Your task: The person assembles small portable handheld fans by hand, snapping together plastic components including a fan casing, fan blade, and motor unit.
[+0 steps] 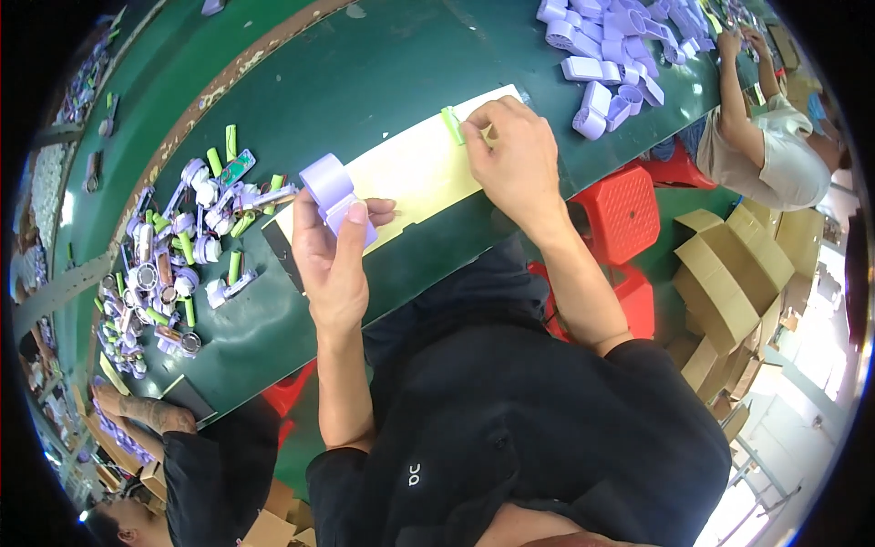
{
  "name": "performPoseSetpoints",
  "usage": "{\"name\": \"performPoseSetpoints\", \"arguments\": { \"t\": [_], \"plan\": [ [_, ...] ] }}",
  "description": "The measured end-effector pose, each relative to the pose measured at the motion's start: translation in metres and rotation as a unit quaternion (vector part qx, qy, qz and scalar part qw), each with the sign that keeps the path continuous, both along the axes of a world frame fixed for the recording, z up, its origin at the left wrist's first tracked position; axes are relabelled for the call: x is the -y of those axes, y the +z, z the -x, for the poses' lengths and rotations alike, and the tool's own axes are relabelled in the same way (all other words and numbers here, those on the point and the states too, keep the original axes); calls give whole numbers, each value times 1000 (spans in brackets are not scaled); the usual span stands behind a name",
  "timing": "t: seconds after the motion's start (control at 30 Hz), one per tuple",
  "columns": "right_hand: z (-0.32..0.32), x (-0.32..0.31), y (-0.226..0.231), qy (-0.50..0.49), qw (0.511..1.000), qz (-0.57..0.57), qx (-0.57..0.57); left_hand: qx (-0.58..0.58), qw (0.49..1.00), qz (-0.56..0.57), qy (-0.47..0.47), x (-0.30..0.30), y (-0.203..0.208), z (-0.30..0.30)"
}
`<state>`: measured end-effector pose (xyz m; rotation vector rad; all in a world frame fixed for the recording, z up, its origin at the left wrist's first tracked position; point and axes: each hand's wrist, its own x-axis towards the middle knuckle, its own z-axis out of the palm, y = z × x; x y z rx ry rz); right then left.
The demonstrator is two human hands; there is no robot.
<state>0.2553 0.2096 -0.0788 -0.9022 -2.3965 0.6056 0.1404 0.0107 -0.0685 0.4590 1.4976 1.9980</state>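
My left hand [339, 251] is wrapped round a lilac plastic housing [330, 190] with a round ring at one end and a short handle part. The housing is above the left part of a pale yellow sheet [415, 173] on the green table. Over the sheet's far right end, my right hand [515, 155] is closed in a pinch at a small bright green strip [452, 126]. Its fingertips meet the strip's right side, and the curled fingers hide part of the grip.
On the left lies a heap of lilac fan parts with green pieces and wires [182, 246]. Several empty-looking lilac housings [611, 46] are piled far right. Co-workers sit at both sides. Red stools [620, 214] and open cardboard boxes [729, 273] stand right of me.
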Motion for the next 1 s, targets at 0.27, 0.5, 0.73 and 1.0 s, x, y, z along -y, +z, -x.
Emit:
{"name": "performPoseSetpoints", "arguments": {
  "t": [0.27, 0.5, 0.73, 1.0],
  "plan": [
    [-13, 12, 30, 22, 973, 231, -13, 129, 990, -50, -39, -9, -4, -8],
    [-19, 11, 10, 91, 992, 71, 42, 212, 972, -95, -28, -16, -20, -18],
    [-34, 30, 56, 121, 969, 205, -71, 224, 968, -112, -19, -18, -1, -28],
    [-23, 68, 85, 198, 911, 334, -142, 229, 961, -151, -27, -13, 15, -37]
  ]
}}
